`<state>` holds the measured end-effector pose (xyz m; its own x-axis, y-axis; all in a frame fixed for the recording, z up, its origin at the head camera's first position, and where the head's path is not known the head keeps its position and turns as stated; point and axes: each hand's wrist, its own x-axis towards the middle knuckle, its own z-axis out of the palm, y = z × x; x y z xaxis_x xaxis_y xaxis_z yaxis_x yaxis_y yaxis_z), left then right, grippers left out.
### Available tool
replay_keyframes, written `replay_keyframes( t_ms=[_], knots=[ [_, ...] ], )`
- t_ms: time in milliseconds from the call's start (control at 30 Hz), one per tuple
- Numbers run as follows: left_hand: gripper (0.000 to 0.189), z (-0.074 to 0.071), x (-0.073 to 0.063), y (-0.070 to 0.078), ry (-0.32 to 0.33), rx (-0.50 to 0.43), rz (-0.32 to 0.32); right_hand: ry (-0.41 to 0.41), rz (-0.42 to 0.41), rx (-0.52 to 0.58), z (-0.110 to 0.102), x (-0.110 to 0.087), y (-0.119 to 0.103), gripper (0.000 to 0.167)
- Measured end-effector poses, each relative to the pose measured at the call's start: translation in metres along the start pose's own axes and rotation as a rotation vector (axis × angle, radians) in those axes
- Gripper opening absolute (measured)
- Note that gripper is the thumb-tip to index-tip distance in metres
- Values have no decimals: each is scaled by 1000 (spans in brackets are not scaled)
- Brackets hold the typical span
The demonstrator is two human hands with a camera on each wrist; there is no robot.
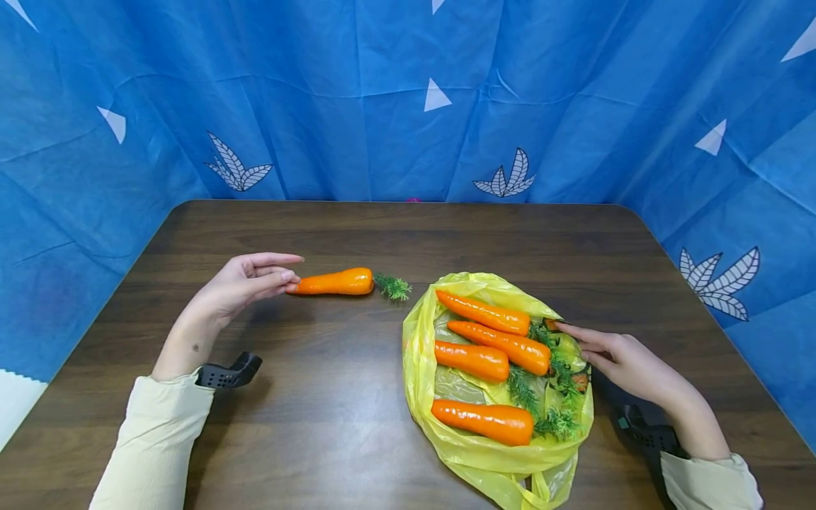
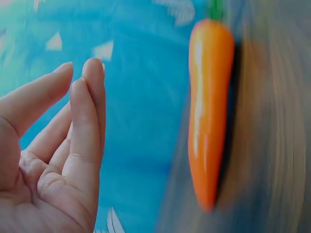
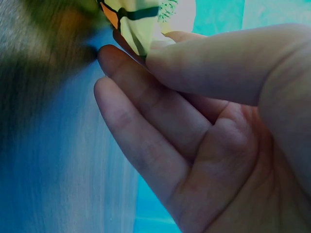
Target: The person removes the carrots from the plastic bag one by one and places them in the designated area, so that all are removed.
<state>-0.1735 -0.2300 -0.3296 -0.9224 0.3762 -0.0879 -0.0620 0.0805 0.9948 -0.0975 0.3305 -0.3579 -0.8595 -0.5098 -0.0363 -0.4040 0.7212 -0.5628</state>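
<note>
One glossy orange carrot (image 1: 338, 282) with a green leafy top (image 1: 392, 287) lies on the table, its narrow end toward my left hand (image 1: 255, 278). In the left wrist view, that hand (image 2: 63, 141) is apart from the carrot (image 2: 210, 107), its fingers loosely bent with nothing between them. To the right, a yellow plastic bag (image 1: 417, 354) lies spread with its rim rolled open. Several carrots (image 1: 487, 421) with leafy tops rest in it. My right hand (image 1: 627, 361) is at the bag's right rim; its thumb and fingers pinch the plastic (image 3: 141, 29) there.
Everything lies on a dark wooden table (image 1: 306, 425) with rounded far corners. A blue curtain (image 1: 395, 92) with white leaf and triangle prints hangs behind and at both sides. Black wrist cameras (image 1: 229, 371) are worn on both arms. The bag's handles (image 1: 542, 489) trail toward the near edge.
</note>
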Motion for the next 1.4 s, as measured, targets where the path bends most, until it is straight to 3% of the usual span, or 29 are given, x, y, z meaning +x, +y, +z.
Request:
replay_keyframes(
  t_ms=[133,267,467,633,800,900,1033,1200,1400],
  knots=[
    [39,36,13,11,-63,64,56,0,4,-2,0,0,0,54],
    [40,79,28,15,-134,11,92,-5,16,6,0,0,0,53],
    [37,141,53,8,-281,-82,113,-8,31,3,0,0,-1,53],
    [33,173,65,-2,-367,-93,121,-13,43,7,1,0,-2,53],
    [34,186,71,-20,-460,-95,117,-7,33,-7,0,-1,-2,54],
    [37,188,74,-30,-520,-51,121,-1,25,-5,0,-1,-1,54],
    [38,187,75,-38,-583,127,197,0,20,4,0,-1,0,54],
    [39,186,72,-42,-577,417,282,0,20,-6,0,-1,0,53],
    [43,185,69,-43,-581,566,318,-8,31,17,-1,0,-1,53]
  ],
)
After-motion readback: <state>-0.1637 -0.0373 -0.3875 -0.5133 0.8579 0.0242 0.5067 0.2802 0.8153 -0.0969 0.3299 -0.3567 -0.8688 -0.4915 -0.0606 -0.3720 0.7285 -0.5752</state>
